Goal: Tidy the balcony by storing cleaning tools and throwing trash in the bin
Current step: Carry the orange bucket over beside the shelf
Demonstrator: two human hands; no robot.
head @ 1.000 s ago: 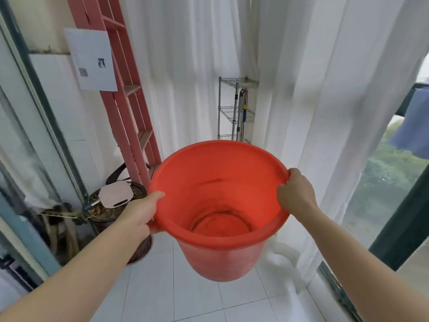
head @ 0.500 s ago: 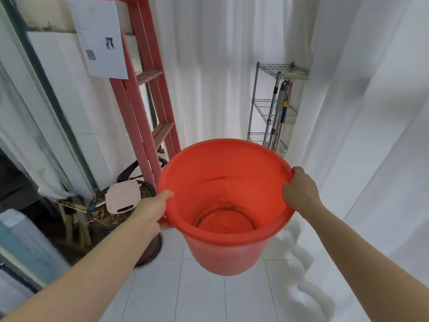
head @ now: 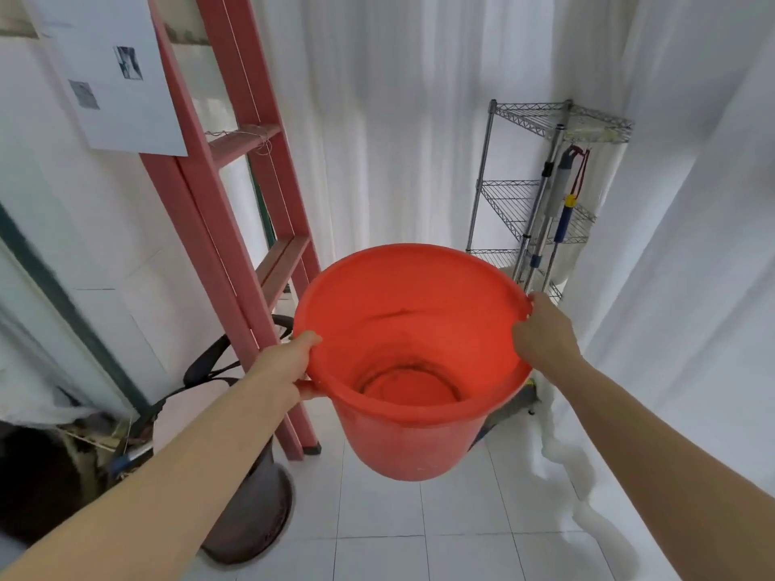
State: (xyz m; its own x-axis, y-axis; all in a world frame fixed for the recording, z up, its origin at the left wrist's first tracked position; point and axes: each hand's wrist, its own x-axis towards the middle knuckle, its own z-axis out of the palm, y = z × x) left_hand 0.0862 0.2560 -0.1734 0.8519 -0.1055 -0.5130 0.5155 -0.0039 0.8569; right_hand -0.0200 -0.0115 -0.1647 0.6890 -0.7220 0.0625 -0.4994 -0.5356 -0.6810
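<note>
Nearer now stands the wire rack point(head: 524, 203) just beyond the right hand point(head: 541, 333); it and the left hand point(head: 289, 362) each grip opposite rims of the empty red bucket point(head: 411, 329), aloft between them; best carried level, clear of the ladder point(head: 282, 257) beyond the left hand.

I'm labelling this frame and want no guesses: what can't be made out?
Head view:
- Left hand and right hand: fingertips hidden by the bucket rim.
- Pot: top covered by the left forearm.
- Paper: print too small.
- Rack: foot behind the bucket.
</note>
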